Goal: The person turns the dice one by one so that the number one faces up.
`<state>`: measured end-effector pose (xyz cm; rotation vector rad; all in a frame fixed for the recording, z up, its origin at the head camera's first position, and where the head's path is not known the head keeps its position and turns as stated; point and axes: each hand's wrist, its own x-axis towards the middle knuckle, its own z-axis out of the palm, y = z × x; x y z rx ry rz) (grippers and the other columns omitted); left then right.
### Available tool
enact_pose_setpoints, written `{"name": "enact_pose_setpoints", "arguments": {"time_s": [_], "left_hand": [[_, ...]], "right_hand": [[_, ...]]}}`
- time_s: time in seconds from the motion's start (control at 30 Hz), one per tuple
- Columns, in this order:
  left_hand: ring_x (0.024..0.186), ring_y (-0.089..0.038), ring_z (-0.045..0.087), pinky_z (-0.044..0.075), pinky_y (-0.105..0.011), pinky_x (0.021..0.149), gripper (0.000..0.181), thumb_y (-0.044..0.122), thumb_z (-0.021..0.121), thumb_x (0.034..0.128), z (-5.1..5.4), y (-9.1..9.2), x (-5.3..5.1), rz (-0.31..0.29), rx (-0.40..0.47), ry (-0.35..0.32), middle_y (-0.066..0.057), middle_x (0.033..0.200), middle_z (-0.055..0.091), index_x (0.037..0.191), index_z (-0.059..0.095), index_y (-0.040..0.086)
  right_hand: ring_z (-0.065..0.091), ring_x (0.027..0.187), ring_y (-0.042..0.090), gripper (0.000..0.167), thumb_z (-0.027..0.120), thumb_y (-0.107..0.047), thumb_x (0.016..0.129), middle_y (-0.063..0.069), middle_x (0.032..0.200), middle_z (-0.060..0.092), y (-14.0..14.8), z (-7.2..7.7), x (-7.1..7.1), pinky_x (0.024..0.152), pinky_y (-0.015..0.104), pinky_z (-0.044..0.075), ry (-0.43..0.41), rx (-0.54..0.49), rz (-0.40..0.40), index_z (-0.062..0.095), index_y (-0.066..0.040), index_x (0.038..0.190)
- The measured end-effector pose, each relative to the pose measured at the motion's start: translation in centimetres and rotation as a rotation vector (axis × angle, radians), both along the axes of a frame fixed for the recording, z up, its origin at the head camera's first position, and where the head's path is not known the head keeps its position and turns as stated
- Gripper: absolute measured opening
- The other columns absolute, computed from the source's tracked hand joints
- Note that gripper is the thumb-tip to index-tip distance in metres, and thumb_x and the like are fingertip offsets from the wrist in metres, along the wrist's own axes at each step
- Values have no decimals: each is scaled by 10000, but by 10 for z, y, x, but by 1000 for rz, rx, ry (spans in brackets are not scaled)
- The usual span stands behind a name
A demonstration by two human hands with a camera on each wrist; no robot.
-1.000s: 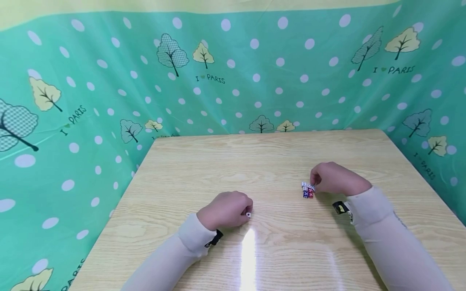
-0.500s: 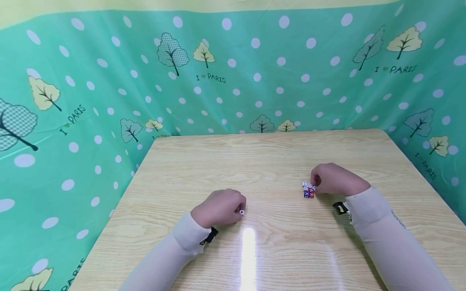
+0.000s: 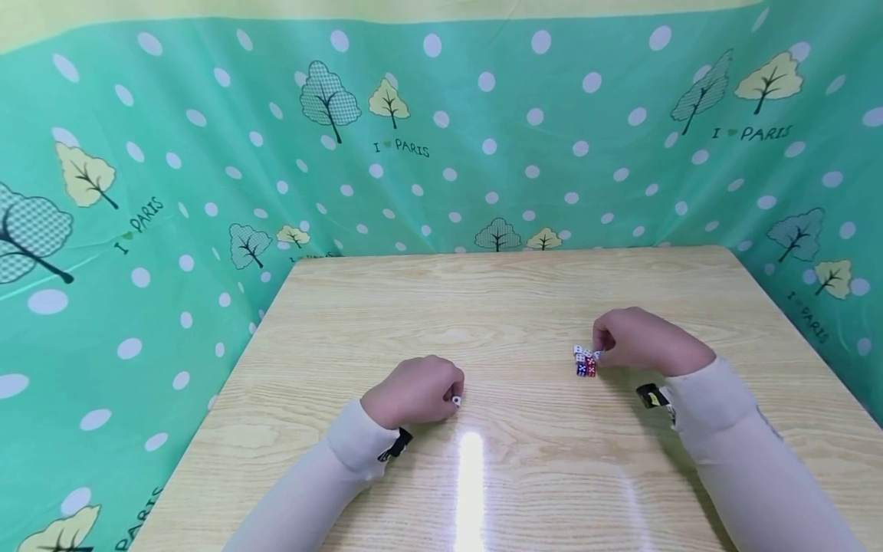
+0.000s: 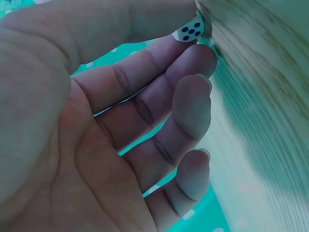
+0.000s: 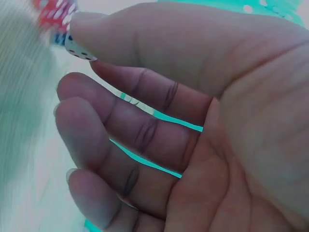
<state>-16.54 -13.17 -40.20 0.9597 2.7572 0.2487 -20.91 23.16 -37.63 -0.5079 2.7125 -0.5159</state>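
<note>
The left hand [image 3: 416, 389] pinches a white die [image 3: 457, 401] close to the table, left of the bright reflection; in the left wrist view that die [image 4: 191, 30] shows five dark dots between thumb and index finger. At the right, the right hand [image 3: 641, 339] pinches another white die [image 3: 599, 355], seen also as a dotted white die [image 5: 79, 50] in the right wrist view. Beside it stands a small cluster of dice: white ones [image 3: 578, 349], a blue one [image 3: 582, 370] and red ones [image 3: 590, 369]. In the right wrist view the red dice [image 5: 54, 14] are blurred.
A light wood-grain table [image 3: 386, 307] carries the dice. Behind it and at both sides hangs a green cloth [image 3: 414, 92] with white dots and printed trees. Each wrist has a black strap, the left strap [image 3: 395, 445] and the right strap [image 3: 651, 395].
The left hand has moved left with its die, mostly in the first half second. The right hand has shifted very slightly right, and its die shows a little more beside the cluster.
</note>
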Motion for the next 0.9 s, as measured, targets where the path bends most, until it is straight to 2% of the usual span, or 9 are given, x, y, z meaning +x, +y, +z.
{"name": "enact_pose_setpoints", "arguments": {"time_s": [0.13, 0.23, 0.33, 0.47, 0.53, 0.7, 0.9], "left_hand": [[668, -63, 522, 461, -252, 607, 155, 158, 722, 887, -1, -4, -3, 11, 27, -38, 128, 705, 563, 790, 662, 263], [676, -62, 524, 466, -252, 627, 128, 158, 736, 871, -2, -7, -6, 18, 67, -93, 117, 714, 580, 809, 680, 256], [679, -58, 525, 467, -245, 647, 118, 151, 763, 848, -4, -10, -11, 27, 119, -173, 98, 721, 599, 825, 695, 245], [695, -58, 534, 473, -236, 668, 129, 147, 803, 838, -12, -14, -17, 45, 201, -288, 76, 751, 622, 838, 702, 228], [707, -63, 539, 477, -239, 676, 138, 149, 822, 834, -16, -16, -20, 59, 229, -324, 74, 767, 626, 846, 705, 222], [712, -59, 538, 469, -240, 674, 144, 171, 841, 832, -19, -19, -24, 74, 243, -343, 80, 771, 624, 841, 710, 231], [703, -58, 538, 468, -234, 663, 138, 175, 838, 837, -20, -19, -27, 54, 266, -352, 78, 764, 627, 833, 712, 232]], "right_hand": [[507, 707, 149, 153, 792, -126, 857, -20, 759, 582, -14, 4, 9, 643, 313, 429, 8, -30, 51, 651, -166, 811], [495, 673, 130, 169, 794, -139, 869, -36, 717, 554, -26, 3, 15, 629, 299, 419, 19, -47, 101, 648, -191, 800], [470, 631, 96, 165, 791, -155, 878, -65, 675, 514, -36, -3, 20, 614, 275, 413, 34, -81, 156, 654, -221, 812], [441, 590, 52, 155, 779, -157, 884, -97, 650, 485, -45, -17, 28, 587, 240, 410, 55, -157, 217, 663, -250, 840], [437, 580, 35, 144, 773, -155, 890, -108, 645, 490, -49, -25, 32, 580, 230, 415, 60, -194, 236, 671, -249, 853], [460, 564, 26, 115, 788, -175, 903, -118, 640, 534, -52, -37, 41, 593, 233, 453, 60, -253, 233, 691, -234, 887], [473, 543, 35, 138, 810, -168, 883, -110, 627, 548, -49, -42, 45, 573, 231, 456, 72, -278, 206, 693, -240, 872]]}}
